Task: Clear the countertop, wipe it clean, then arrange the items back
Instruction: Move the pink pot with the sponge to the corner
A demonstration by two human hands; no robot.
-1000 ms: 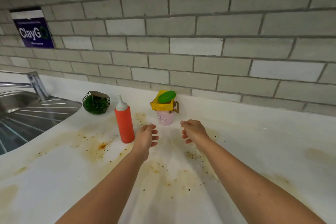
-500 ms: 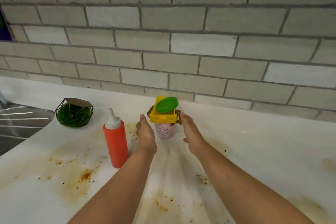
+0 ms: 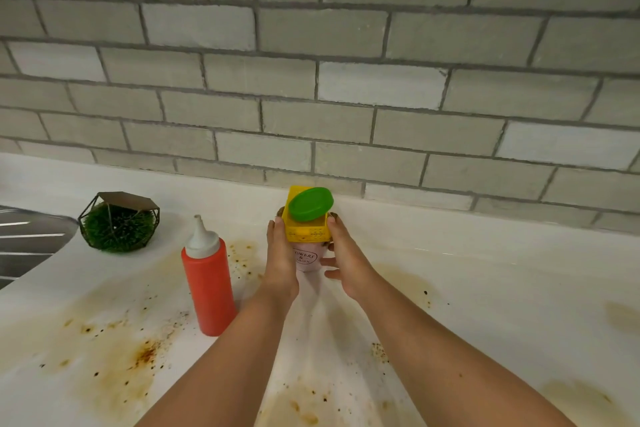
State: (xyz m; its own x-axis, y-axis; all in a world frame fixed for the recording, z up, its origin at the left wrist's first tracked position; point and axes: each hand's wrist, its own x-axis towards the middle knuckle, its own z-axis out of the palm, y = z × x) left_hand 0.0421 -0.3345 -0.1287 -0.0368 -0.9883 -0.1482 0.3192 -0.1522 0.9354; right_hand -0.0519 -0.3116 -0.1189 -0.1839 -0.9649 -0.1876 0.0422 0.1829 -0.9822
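Observation:
A small pink pot (image 3: pixel 306 258) with printed lettering stands on the stained white countertop (image 3: pixel 485 288) near the wall. On it sits a yellow perforated basket (image 3: pixel 306 232) with a green oval lid (image 3: pixel 310 203) lying tilted on top. My left hand (image 3: pixel 280 263) presses straight fingers against the left side of the pot and basket. My right hand (image 3: pixel 346 260) is on the right side, its lower fingers curled in round the pot. A red squeeze bottle (image 3: pixel 207 279) with a white nozzle stands upright just left of my left arm.
A round green plant in a black wire holder (image 3: pixel 119 222) sits at the back left. The steel sink drainer (image 3: pixel 24 239) lies at the far left edge. Brown stains and dark crumbs (image 3: pixel 138 354) cover the counter front. A grey brick wall (image 3: pixel 346 97) rises behind.
Both hands have reached forward from the middle of the counter and closed in on the two sides of the pink pot. The view has shifted right and nearer.

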